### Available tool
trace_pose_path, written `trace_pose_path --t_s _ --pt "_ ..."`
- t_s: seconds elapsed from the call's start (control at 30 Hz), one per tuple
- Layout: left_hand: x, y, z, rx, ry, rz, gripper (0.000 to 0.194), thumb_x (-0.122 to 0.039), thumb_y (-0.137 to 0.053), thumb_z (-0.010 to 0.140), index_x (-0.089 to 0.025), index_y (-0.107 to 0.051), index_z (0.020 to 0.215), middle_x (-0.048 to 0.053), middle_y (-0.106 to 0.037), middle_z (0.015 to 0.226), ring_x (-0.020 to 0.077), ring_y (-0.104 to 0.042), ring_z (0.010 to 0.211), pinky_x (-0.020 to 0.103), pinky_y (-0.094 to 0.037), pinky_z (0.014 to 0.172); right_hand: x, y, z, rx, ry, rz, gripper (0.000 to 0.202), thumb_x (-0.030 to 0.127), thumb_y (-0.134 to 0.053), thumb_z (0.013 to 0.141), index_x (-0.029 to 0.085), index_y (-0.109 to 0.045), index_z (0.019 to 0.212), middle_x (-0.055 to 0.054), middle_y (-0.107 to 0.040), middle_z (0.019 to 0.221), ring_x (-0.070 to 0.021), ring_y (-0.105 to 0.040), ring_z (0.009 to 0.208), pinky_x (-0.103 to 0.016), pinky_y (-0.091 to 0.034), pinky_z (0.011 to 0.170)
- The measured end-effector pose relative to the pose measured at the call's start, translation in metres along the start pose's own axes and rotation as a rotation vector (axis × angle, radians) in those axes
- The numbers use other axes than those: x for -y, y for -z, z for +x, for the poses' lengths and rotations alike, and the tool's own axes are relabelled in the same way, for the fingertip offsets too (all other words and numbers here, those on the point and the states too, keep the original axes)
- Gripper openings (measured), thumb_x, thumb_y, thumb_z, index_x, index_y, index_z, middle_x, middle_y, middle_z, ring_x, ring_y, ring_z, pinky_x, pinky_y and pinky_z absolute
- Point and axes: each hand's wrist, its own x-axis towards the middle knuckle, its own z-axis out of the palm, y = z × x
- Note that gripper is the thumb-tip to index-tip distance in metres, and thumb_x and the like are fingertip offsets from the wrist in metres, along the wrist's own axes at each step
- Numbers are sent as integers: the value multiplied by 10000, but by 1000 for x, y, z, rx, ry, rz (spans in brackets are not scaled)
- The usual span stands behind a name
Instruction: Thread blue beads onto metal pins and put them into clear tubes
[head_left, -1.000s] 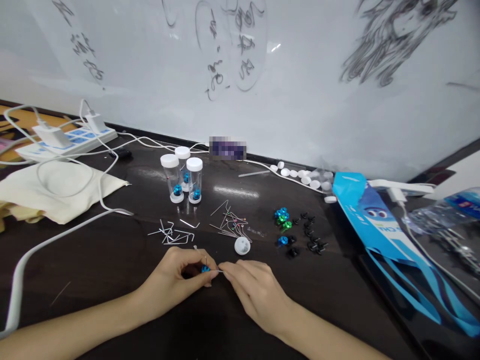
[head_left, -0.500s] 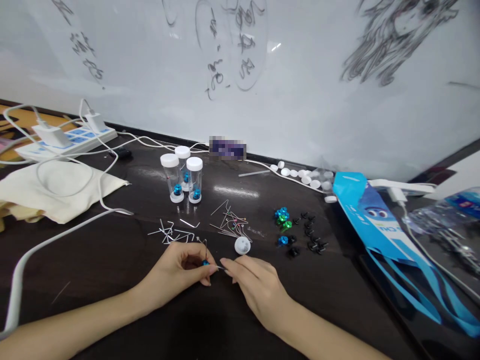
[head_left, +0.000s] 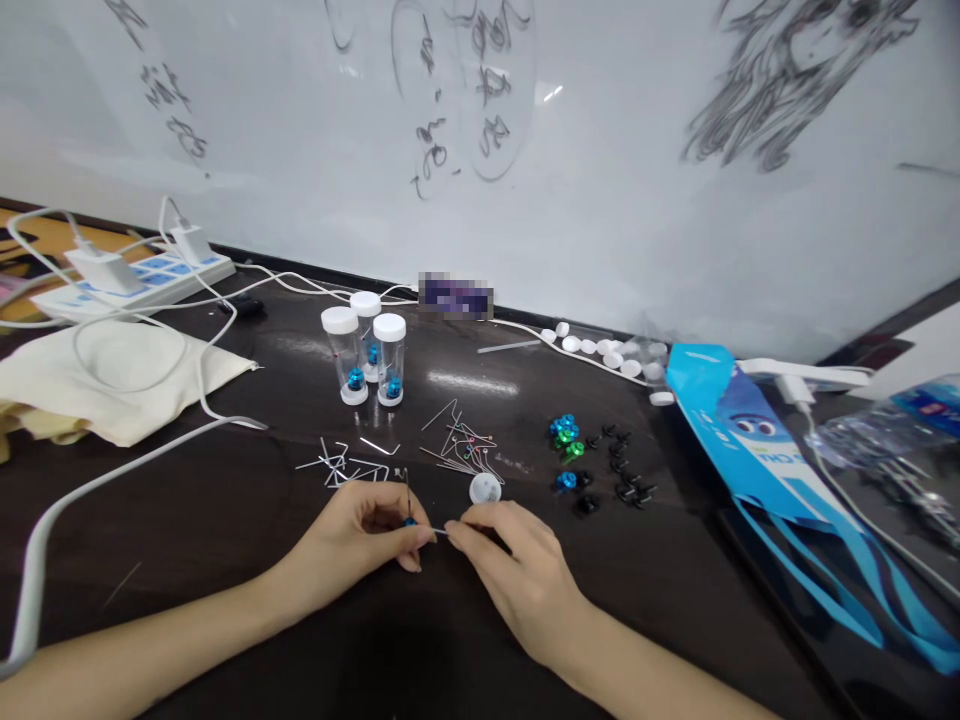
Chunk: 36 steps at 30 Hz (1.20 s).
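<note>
Between the fingertips of my left hand (head_left: 379, 528) is a small blue part (head_left: 409, 522), with a thin bent wire standing up from it. My right hand (head_left: 517, 575) pinches the end of a thin metal rod (head_left: 440, 532) that reaches across to the left fingertips. Just beyond the right fingers lies a small white cap (head_left: 485, 489). Thin wires with coloured ends (head_left: 469, 445) are scattered behind it. Several silver L-shaped keys (head_left: 341, 465) lie behind my left hand. Farther back stand three clear tubes (head_left: 391, 362) with white lids and blue parts inside.
Blue and green parts (head_left: 566, 430) and black pieces (head_left: 634, 490) lie to the right. White caps (head_left: 611, 357) sit by the whiteboard (head_left: 300, 130). A blue lanyard package (head_left: 731, 420) is at right; a power strip (head_left: 150, 285), cables and cream cloth (head_left: 127, 380) are at left.
My right hand's fingertips have shifted slightly, and more of the thin rod shows between the hands. My left hand has barely moved.
</note>
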Motion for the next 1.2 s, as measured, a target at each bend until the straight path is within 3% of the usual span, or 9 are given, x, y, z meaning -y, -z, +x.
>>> trace_pose_path --t_s 0.37,0.6,0.87,1.07,1.2 --pt "0 -1 -2 -2 -3 4 145 -280 -730 775 -137 -707 769 2 -681 654 127 -652 583 232 -525 602 -2 -3 -1 -27 25 47 199 139 -470 977 141 -668 983 -95 -704 979 -189 -638 827 -326 -534 726" --pt "2 -1 -3 -3 -22 15 138 -279 -737 765 -144 -711 772 1 -679 673 129 -654 575 236 -531 590 1 0 2 -1 -8 12 293 158 -417 997 144 -688 886 -63 -636 741 -159 -542 650 -289 -458 584" --pt "1 -2 -3 -6 -15 26 134 -277 -732 772 -145 -714 767 -3 -677 670 124 -655 578 226 -519 594 -1 -4 0 6 -49 198 196 142 -466 975 134 -638 1068 -58 -665 779 -163 -603 669 -289 -530 622" --pt "-1 2 -1 -28 9 -5 152 -285 -712 798 -134 -708 780 9 -697 633 131 -657 572 227 -517 597 0 -3 0 11 -59 146 202 191 -542 955 121 -634 1120 -96 -673 918 -187 -637 794 -320 -562 721" --pt "-3 2 1 -25 24 -38 153 -283 -708 806 -133 -703 780 8 -703 629 122 -657 572 217 -521 606 -1 -3 -1 16 -8 66 275 103 -496 956 121 -609 1206 -102 -665 923 -183 -627 793 -314 -558 687"
